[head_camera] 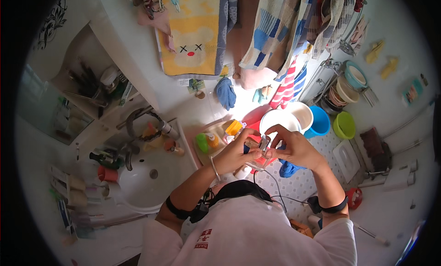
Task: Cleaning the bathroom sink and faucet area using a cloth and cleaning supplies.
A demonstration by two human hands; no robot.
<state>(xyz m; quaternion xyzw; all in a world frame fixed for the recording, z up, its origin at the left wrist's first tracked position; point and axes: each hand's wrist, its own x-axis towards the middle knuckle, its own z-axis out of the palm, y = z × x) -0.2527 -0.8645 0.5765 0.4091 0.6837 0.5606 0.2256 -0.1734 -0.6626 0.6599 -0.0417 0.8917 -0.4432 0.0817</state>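
Observation:
My left hand (237, 153) and my right hand (293, 147) are raised together in front of my chest. Between them is a small clear bottle with a shiny cap (264, 143). My left fingers are closed around the bottle's side, and a bracelet circles that wrist. The thumb of my right hand touches the bottle near the cap, while its bent index finger arches above. Whether the cap sits loose or tight cannot be told. Below and behind the hands are a red surface and a blue cloth (289, 168).
A white washbasin (137, 186) with a faucet (128, 155) lies to the left. Ahead stand white basins (280, 119), a blue bucket (317, 122) and a green basin (344, 125). Towels (193, 31) hang above. Cables run beneath my hands.

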